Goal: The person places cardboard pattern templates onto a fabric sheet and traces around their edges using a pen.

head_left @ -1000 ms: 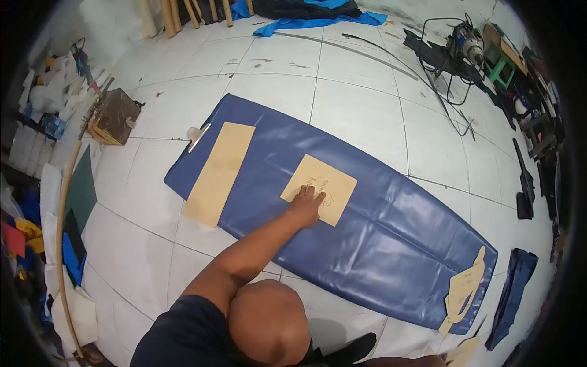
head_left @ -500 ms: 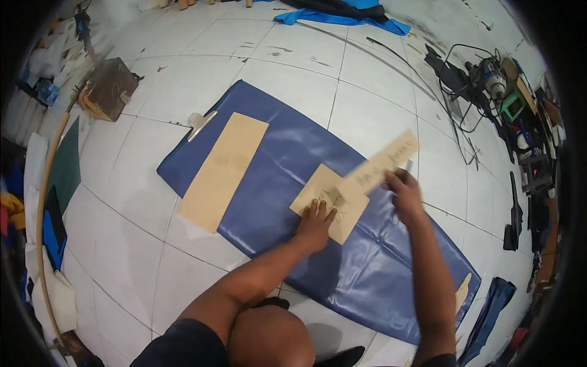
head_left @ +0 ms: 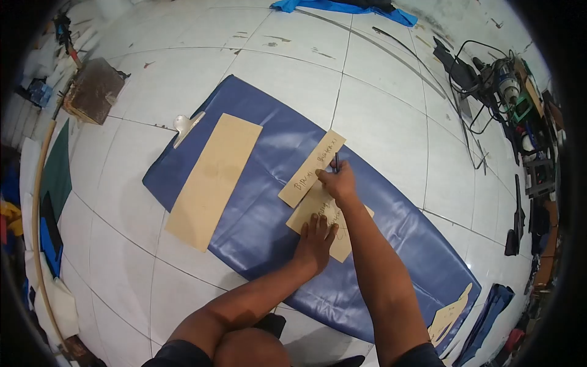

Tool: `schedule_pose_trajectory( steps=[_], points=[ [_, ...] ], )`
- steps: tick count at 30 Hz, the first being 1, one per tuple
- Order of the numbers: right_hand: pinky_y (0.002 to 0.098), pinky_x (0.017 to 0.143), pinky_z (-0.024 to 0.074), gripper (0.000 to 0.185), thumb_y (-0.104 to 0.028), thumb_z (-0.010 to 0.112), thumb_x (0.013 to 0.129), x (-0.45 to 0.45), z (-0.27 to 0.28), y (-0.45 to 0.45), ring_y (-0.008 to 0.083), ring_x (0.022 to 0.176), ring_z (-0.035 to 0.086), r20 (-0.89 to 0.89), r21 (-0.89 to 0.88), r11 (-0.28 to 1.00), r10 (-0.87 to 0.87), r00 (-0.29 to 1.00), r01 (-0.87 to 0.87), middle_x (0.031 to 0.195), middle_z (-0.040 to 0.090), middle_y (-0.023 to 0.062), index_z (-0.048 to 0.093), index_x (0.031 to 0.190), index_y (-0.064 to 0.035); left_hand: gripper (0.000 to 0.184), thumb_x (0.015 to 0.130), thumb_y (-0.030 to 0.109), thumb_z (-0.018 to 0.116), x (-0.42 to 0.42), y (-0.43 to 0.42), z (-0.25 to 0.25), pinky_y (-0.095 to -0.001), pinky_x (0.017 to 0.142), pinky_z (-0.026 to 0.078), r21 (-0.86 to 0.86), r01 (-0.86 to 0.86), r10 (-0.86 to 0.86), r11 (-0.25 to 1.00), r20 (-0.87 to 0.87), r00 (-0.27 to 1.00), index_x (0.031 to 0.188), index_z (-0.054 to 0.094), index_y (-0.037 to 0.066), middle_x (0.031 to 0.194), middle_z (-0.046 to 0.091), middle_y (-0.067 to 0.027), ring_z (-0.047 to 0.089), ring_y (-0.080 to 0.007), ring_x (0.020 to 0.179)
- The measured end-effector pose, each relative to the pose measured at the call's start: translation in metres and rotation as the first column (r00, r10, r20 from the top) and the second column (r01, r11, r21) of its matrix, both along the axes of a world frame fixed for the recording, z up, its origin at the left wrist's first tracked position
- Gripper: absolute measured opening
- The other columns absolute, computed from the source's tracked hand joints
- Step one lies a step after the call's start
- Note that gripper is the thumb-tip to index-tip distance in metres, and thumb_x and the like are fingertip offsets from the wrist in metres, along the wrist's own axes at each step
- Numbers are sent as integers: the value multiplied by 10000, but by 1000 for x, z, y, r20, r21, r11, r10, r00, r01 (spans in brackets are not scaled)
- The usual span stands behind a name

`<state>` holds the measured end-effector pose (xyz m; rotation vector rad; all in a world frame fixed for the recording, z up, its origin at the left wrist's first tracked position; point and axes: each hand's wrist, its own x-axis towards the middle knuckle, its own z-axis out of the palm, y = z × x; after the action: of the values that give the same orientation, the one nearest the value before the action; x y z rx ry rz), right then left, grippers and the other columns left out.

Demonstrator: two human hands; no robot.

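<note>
My left hand (head_left: 313,246) lies flat with its fingers apart on a squarish tan card piece (head_left: 313,203) with handwriting on it. In my right hand (head_left: 340,179) a dark pen (head_left: 336,161) points upward, its lower end hidden by the fingers. The same hand's thumb rests on a narrow tan card strip (head_left: 310,170) marked with handwriting, which lies against the upper edge of the squarish piece. Both cards sit on a dark blue glossy sheet (head_left: 263,177) spread over the floor. To the left, a long plain card rectangle (head_left: 215,177) slants across the sheet and overhangs its lower edge.
A metal clip (head_left: 186,128) grips the sheet's left end. An irregular card piece (head_left: 450,315) lies at its right end, beside a folded dark blue cloth (head_left: 489,321). A brown block (head_left: 95,90) stands upper left; a power tool (head_left: 507,85) with cables lies upper right.
My right hand has brought the narrow strip left and down onto the blue sheet, next to the squarish card. My left hand stays on that card. The view has shifted slightly.
</note>
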<state>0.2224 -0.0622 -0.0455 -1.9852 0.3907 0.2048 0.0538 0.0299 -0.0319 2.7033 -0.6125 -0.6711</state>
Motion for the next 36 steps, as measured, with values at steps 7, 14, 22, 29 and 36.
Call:
schedule_pose_trajectory(
  steps=[7,14,22,29,36],
  points=[
    [464,837,532,519,-364,826,795,-4,32,9,336,1055,657,-123,-370,919,96,988,-135,1165,657,195,564,1110,-44,660,975,163,454,4,4,17,-560,1229,154,17,-2,3,1000,-29,1000,1602,252,123,1631,180,-238,122,-458,1522],
    [452,962,526,631,-422,782,817,-25,24,16,411,1324,474,262,-768,631,471,842,-115,1465,498,149,598,1321,-90,644,974,162,455,5,1,11,-548,1228,174,57,12,-11,998,-12,1000,1588,273,100,1621,202,-239,154,-449,1516],
    [475,1045,498,718,-497,720,857,-30,23,22,392,1437,367,70,-775,559,541,838,-296,1552,430,127,527,1441,-128,615,984,185,445,0,1,4,-547,1224,182,35,-8,6,999,47,999,1574,301,90,1615,224,-237,170,-446,1512],
    [482,1082,464,689,-444,734,866,-29,21,19,446,1423,373,82,-773,558,558,825,-301,1553,419,162,529,1430,-104,626,977,197,464,-2,0,-7,-549,1228,160,-116,-86,90,989,26,996,1572,308,87,1624,212,-234,140,-443,1520],
    [476,1116,431,684,-476,745,852,-29,27,20,436,1414,397,52,-760,568,539,841,-316,1547,441,160,555,1414,-136,657,944,73,414,-1,5,13,-551,1233,143,-159,-104,100,982,-36,994,1585,268,75,1619,165,-303,129,-485,1511]
  ],
)
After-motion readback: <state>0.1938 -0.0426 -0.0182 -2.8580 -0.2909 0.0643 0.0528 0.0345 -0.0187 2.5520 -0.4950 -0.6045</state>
